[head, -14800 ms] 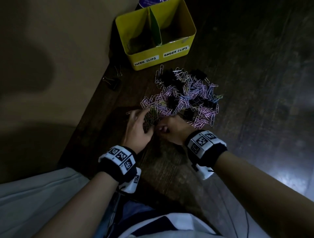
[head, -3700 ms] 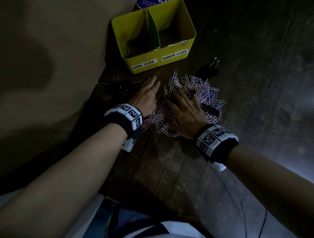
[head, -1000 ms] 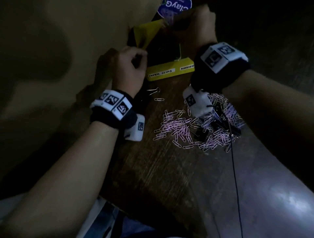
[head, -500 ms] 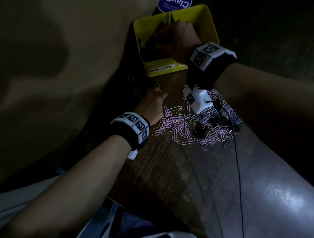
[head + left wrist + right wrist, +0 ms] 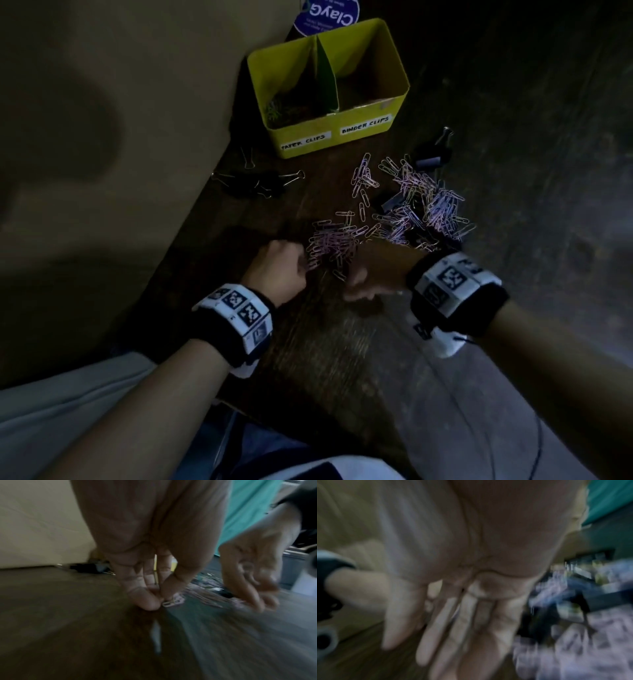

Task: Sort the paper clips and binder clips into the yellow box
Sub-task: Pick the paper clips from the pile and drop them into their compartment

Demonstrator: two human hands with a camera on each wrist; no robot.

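The left hand [image 5: 277, 267] sits at the near-left edge of the paper clips [image 5: 332, 245], its thumb and forefinger tips pinched on one or two clips, as the left wrist view shows. The right hand [image 5: 373, 274] is at the near-right edge of the same clump; its view is blurred, but the fingers look spread and relaxed, grasping nothing that I can make out. The pile spreads away from both hands toward the box [image 5: 329, 137], which stands beyond it against the wall, so any handful has to travel forward, past the pile.

The box is split by a green divider [image 5: 325, 78]. Its front carries two white labels: "PAPER CLIPS" [image 5: 303, 141] on the left, "BINDER CLIPS" [image 5: 365, 124] on the right. The left hand seems the nearer to the paper-clip side. A few clips already lie in that left compartment; the right one is too dark to judge.

Binder clips [image 5: 257, 183] lie left of the pile, near the box's left front corner; another [image 5: 433, 154] lies right of the pile. Behind the box a purple lid [image 5: 329, 13] reads "ClayG"
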